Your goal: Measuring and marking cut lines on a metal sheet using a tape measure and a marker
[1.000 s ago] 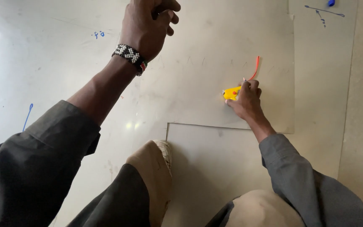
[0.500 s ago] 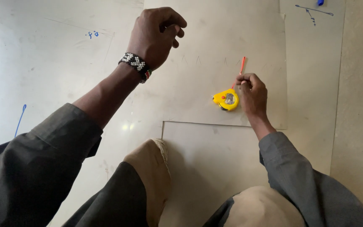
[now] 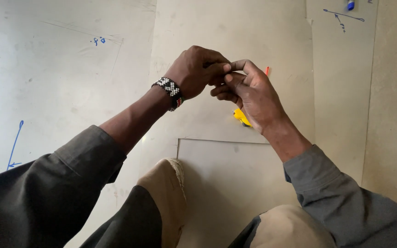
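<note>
Both hands' fingers point(image 3: 226, 76) pinched together

sleeves: dark grey, long, the left point(image 3: 65, 183) pushed up the forearm, the right point(image 3: 345, 197) ending in a cuff near the wrist
bracelet point(image 3: 168, 89): beaded band, black and white pattern, on the left wrist
trousers point(image 3: 286, 229): tan
shoe point(image 3: 168, 193): beige, woven edge

Pale metal sheets point(image 3: 70, 82) bear blue marker lines point(image 3: 14, 144).
</note>
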